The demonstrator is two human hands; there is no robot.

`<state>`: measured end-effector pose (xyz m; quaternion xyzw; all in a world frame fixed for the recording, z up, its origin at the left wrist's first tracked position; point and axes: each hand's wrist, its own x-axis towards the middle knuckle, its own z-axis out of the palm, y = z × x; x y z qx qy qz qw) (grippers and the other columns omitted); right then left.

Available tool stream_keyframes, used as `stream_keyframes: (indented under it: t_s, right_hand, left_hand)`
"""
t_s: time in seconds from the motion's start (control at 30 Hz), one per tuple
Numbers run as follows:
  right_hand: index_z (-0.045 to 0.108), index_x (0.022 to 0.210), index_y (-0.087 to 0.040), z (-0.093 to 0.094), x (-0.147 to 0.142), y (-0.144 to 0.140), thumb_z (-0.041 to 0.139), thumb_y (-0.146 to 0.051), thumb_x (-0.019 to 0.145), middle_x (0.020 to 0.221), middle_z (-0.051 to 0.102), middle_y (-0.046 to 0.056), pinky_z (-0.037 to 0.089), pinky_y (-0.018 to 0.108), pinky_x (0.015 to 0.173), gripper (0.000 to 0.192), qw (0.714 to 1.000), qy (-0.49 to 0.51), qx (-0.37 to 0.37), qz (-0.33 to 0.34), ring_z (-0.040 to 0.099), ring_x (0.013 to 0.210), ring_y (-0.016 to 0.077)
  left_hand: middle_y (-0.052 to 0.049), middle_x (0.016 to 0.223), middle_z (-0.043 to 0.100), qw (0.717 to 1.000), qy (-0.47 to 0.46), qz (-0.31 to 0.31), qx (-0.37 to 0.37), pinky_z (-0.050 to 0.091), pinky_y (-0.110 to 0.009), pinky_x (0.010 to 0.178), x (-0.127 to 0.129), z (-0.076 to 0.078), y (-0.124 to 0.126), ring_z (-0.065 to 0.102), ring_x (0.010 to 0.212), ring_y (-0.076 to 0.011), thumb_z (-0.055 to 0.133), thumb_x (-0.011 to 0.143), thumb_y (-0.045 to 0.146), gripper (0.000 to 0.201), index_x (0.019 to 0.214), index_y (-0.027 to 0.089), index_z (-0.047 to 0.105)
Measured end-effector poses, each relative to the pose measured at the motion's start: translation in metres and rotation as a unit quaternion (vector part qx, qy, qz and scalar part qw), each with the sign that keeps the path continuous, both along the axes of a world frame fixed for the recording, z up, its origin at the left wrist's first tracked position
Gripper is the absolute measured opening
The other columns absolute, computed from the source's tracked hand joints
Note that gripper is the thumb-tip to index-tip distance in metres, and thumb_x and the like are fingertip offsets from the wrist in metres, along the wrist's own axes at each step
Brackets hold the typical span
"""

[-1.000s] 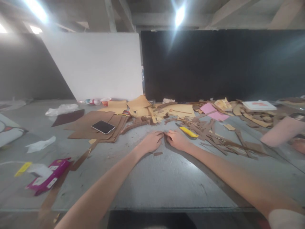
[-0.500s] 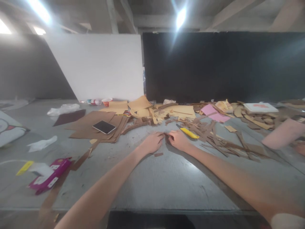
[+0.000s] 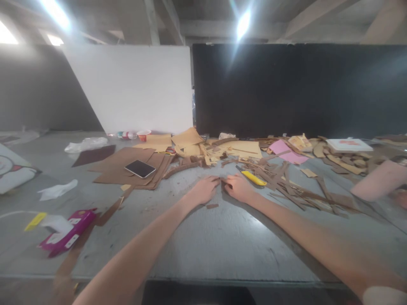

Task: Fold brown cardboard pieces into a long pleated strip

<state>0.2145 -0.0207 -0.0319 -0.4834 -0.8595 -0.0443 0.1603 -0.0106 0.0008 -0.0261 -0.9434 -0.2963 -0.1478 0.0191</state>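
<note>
My left hand (image 3: 206, 189) and my right hand (image 3: 238, 187) meet fingertip to fingertip, low over the middle of the grey table. Both are closed, with fingers bent around a small dark brown cardboard piece (image 3: 221, 180), mostly hidden by the fingers. Just below my left fingers a short brown cardboard scrap (image 3: 212, 206) lies flat. Beyond my right hand rests a yellow utility knife (image 3: 253, 178), which neither hand touches.
Cardboard strips (image 3: 286, 186) are strewn to the right, near a pink cylinder (image 3: 380, 180). To the left are brown sheets (image 3: 108, 174) under a phone (image 3: 140, 168), and a magenta power strip (image 3: 79, 224). Black and white panels stand behind the grey table (image 3: 203, 250).
Both hands stay in nearly the same place, still pinching at the small brown piece. The whole view has shifted very slightly.
</note>
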Motion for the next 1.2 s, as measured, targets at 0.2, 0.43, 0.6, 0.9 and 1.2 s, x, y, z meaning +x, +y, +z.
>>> stream_keyframes:
  t_s: [0.2, 0.43, 0.6, 0.9, 1.2]
  right_hand:
    - [0.078, 0.109, -0.015, 0.009, -0.001, -0.004, 0.051, -0.018, 0.102, 0.092, 0.072, 0.009, 0.038, 0.038, 0.092, 0.028, 0.998, -0.058, 0.008, 0.015, 0.064, 0.086, 0.0221]
    - [0.076, 0.113, -0.013, 0.015, -0.003, -0.004, 0.051, -0.021, 0.104, 0.098, 0.073, 0.011, 0.038, 0.038, 0.092, 0.028, 0.993, -0.12, 0.004, 0.014, 0.065, 0.091, 0.0236]
    - [0.075, 0.109, -0.012, 0.016, -0.004, -0.005, 0.049, -0.021, 0.106, 0.1, 0.073, 0.011, 0.037, 0.038, 0.093, 0.027, 0.992, -0.128, 0.001, 0.007, 0.066, 0.094, 0.0234]
    - [0.076, 0.118, -0.013, 0.013, -0.004, -0.006, 0.05, -0.022, 0.106, 0.099, 0.071, 0.011, 0.037, 0.038, 0.095, 0.029, 0.994, -0.11, -0.005, -0.002, 0.064, 0.092, 0.0239]
    - [0.071, 0.141, -0.023, 0.006, 0.008, 0.013, 0.054, -0.023, 0.106, 0.099, 0.065, 0.007, 0.04, 0.033, 0.088, 0.039, 0.999, -0.044, -0.02, 0.021, 0.062, 0.09, 0.0211]
  left_hand:
    - [-0.015, 0.149, 0.063, 1.0, -0.005, 0.009, -0.018, 0.044, -0.041, 0.12, 0.0, -0.001, -0.001, 0.058, 0.139, -0.0246, 0.045, 0.1, 0.012, 0.044, 0.14, 0.012, 0.063]
    - [-0.014, 0.139, 0.067, 0.994, -0.074, 0.035, -0.075, 0.049, -0.042, 0.112, -0.002, -0.005, 0.001, 0.062, 0.13, -0.0266, 0.044, 0.098, 0.01, 0.048, 0.144, 0.015, 0.056]
    - [-0.015, 0.148, 0.059, 0.999, -0.035, 0.005, -0.035, 0.041, -0.045, 0.12, 0.001, -0.007, 0.006, 0.054, 0.138, -0.0281, 0.042, 0.102, 0.016, 0.05, 0.15, 0.018, 0.055]
    - [-0.016, 0.134, 0.061, 0.999, -0.021, 0.03, -0.012, 0.043, -0.041, 0.116, 0.005, -0.002, 0.002, 0.054, 0.13, -0.0285, 0.046, 0.099, 0.012, 0.043, 0.139, 0.014, 0.063]
    - [-0.013, 0.123, 0.069, 0.995, -0.072, 0.051, -0.048, 0.046, -0.041, 0.115, -0.002, -0.004, 0.008, 0.059, 0.125, -0.0265, 0.049, 0.097, 0.007, 0.034, 0.118, 0.016, 0.074]
